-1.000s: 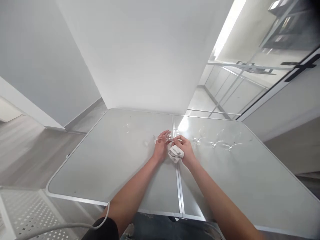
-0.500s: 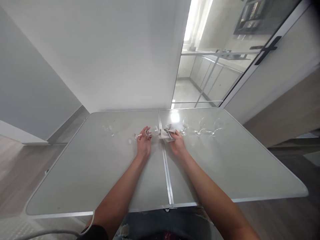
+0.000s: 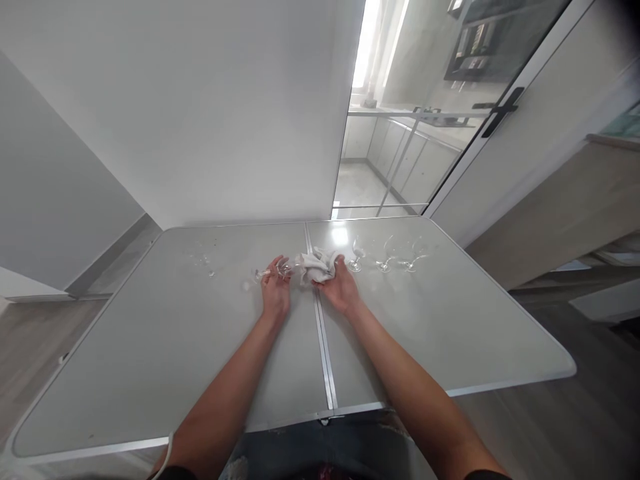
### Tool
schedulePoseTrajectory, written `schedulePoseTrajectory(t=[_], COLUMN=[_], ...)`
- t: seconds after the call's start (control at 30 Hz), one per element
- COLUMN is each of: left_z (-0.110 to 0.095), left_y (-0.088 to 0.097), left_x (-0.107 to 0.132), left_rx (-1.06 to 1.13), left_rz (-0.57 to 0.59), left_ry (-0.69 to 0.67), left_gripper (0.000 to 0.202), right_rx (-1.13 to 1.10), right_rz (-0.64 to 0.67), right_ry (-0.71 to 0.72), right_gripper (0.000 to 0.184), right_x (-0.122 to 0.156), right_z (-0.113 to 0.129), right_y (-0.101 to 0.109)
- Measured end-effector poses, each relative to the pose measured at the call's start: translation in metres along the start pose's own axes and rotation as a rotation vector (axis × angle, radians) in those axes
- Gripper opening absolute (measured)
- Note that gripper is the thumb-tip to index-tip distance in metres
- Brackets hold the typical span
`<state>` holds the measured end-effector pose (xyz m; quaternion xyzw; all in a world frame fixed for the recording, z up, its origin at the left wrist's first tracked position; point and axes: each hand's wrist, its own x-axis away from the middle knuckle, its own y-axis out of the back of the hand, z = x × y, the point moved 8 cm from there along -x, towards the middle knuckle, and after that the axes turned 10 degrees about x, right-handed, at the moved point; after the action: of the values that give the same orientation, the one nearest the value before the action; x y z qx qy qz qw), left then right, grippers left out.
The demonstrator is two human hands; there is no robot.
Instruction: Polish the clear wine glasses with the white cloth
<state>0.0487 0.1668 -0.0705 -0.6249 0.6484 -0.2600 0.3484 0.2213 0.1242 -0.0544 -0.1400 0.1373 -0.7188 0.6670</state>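
Note:
My left hand (image 3: 276,285) is closed around a clear stemmed wine glass (image 3: 289,267), which lies on its side in the air with its foot to the left and its rim to the right. A crumpled white cloth (image 3: 318,266) is in the grip of my right hand (image 3: 340,285), its fingers partly hidden by it. The cloth meets the glass at the rim end; whether some of it is inside the bowl I cannot tell.
Three clear stemmed glasses stand in a row on the right, the nearest one (image 3: 355,261) close to my right hand. Another clear glass (image 3: 206,261) is at the far left. The pale folding table (image 3: 165,373) has a metal seam (image 3: 323,347) down its middle. A wall and a glazed door rise behind.
The cloth has come up against the rim end of the glass and looks bunched there, with my right hand nearer my left. The whole view has shifted slightly.

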Motion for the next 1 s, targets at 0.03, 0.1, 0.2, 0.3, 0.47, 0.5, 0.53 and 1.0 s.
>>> schedulePoseTrajectory(t=[0.03,0.1,0.2,0.3,0.47,0.5,0.53,1.0], left_z=[-0.001,-0.004,-0.008,-0.010,-0.009,-0.009,-0.008,-0.005], left_y=[0.000,0.002,0.007,0.008,-0.004,-0.007,-0.010,-0.022], left_x=[0.000,-0.001,-0.003,-0.003,0.004,0.005,0.007,0.018], left_rx=[0.001,0.010,0.034,0.027,-0.052,-0.084,-0.121,-0.267], left_rz=[0.000,-0.009,-0.053,-0.076,-0.024,-0.012,0.001,0.021], left_ry=[-0.008,-0.032,-0.078,-0.097,-0.102,-0.098,-0.094,-0.041], left_gripper=[0.036,0.037,0.038,0.037,0.037,0.038,0.038,0.040], right_rx=[0.024,0.102,0.377,0.672,0.682,0.655,0.618,0.787], right_rz=[-0.026,-0.141,-0.338,-0.459,-0.421,-0.394,-0.362,0.360], right_ry=[0.015,0.048,0.168,0.262,0.118,0.156,0.206,0.462], right_gripper=[0.053,0.046,0.037,0.029,0.031,0.033,0.033,0.094], right_x=[0.000,0.002,0.010,0.020,0.020,0.020,0.022,0.040], right_z=[0.000,-0.001,0.010,0.026,0.021,0.024,0.028,0.011], right_y=[0.002,0.010,0.022,0.024,0.019,0.014,0.009,-0.050])
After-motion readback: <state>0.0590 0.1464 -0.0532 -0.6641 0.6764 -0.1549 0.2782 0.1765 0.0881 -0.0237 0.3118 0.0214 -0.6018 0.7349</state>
